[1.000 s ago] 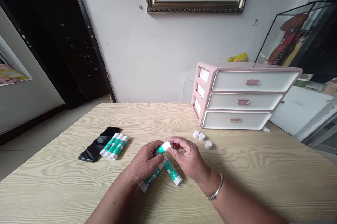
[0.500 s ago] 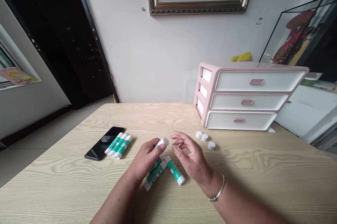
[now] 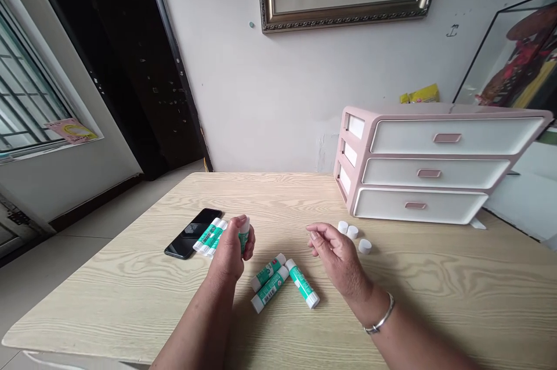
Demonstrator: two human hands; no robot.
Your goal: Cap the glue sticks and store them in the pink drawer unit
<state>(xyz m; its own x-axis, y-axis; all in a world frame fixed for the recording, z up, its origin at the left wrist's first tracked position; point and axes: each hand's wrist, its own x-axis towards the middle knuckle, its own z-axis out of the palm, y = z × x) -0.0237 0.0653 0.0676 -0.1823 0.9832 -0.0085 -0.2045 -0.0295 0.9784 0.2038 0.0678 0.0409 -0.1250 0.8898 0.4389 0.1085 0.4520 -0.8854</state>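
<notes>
My left hand (image 3: 232, 245) is closed around a green-and-white glue stick (image 3: 244, 234), held upright with its white top showing by the thumb. It is beside a row of several glue sticks (image 3: 211, 235), partly hiding them. These lie side by side against the edge of a black phone (image 3: 191, 236). My right hand (image 3: 337, 257) hovers over the table with loosely curled fingers, and nothing shows in it. Just past it are three small white caps (image 3: 364, 246). Between my hands lie three more glue sticks (image 3: 303, 284), two of them side by side.
A pink and white drawer unit (image 3: 429, 173) stands at the back right of the wooden table (image 3: 391, 312), with a yellow packet (image 3: 420, 94) behind its top. A framed picture (image 3: 348, 16) hangs on the wall. The table's left edge borders the floor.
My left hand has carried its glue stick left to the row by the phone and turned it more upright. The right hand has drawn away, its fingers more curled. The view has swung left.
</notes>
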